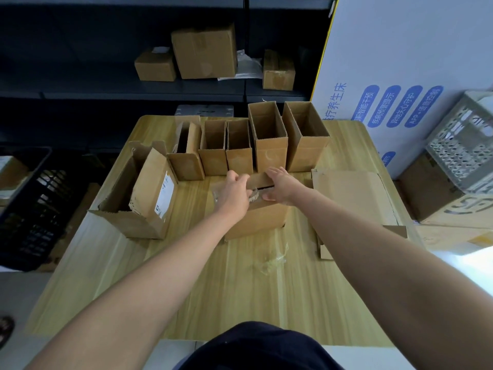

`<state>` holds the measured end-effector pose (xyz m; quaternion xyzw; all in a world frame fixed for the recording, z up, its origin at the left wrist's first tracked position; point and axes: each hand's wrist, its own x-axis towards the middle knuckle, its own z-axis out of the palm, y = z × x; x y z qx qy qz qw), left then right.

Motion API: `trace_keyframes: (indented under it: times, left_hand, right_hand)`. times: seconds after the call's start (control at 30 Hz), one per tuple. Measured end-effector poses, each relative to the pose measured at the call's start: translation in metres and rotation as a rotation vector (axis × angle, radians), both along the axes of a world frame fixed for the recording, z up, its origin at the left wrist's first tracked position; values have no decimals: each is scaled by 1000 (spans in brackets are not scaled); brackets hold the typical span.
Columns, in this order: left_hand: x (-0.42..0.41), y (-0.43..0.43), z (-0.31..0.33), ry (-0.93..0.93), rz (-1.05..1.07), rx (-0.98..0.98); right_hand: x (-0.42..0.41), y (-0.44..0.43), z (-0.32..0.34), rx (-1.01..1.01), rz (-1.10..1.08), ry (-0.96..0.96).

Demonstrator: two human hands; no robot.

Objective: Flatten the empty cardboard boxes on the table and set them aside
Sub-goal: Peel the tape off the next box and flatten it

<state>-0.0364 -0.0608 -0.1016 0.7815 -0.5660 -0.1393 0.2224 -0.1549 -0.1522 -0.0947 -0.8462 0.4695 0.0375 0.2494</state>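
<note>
A brown cardboard box (257,218) stands in the middle of the wooden table (186,276). My left hand (236,192) grips clear tape at its top left edge, fingers curled. My right hand (280,186) holds the box's far top flap (260,180), fingers over it and thumb below. Behind stands a row of several open empty boxes (269,145). A larger open box (138,193) with a white label lies on its side at the left. Flattened cardboard (352,198) lies at the right.
A scrap of clear tape (272,259) lies on the table near the box. A black plastic crate (29,209) stands left of the table, a grey crate (458,145) on cartons at the right. Dark shelves behind hold closed boxes (204,50).
</note>
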Motion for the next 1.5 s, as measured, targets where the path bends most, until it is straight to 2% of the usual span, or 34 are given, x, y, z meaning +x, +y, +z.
trace_keyframes:
  times: [0.17,0.27,0.37,0.43,0.53,0.6,0.67,0.83,1.07,1.33,1.5]
  left_hand:
    - [-3,-7,2,-1,-135,38]
    - [7,-10,3,8,-97,-5]
    - [11,-10,2,107,-34,-50]
    - [20,-6,2,219,43,-68]
    - [53,7,-1,368,290,-139]
    - [66,15,-4,286,411,-167]
    - [62,15,-5,202,437,-186]
    - [47,18,-11,-6,290,-190]
    - [39,20,-5,-188,133,-237]
    - [54,27,-9,18,39,-231]
    - [51,32,-20,24,-55,-153]
  right_hand:
    - [1,0,-1,-5,-14,22]
    - [5,0,0,-32,-6,66]
    - [6,0,0,-36,-16,86]
    - [4,-1,-2,-27,-30,81]
    - [4,-2,-4,-21,-58,57]
    - [10,-2,-4,-25,-65,68]
    - [16,-1,-3,-43,-61,108]
    - [19,0,-1,-56,-70,144]
    - [22,5,1,-60,-82,165]
    - [24,7,6,-116,-29,234]
    - [26,11,8,-117,-21,247]
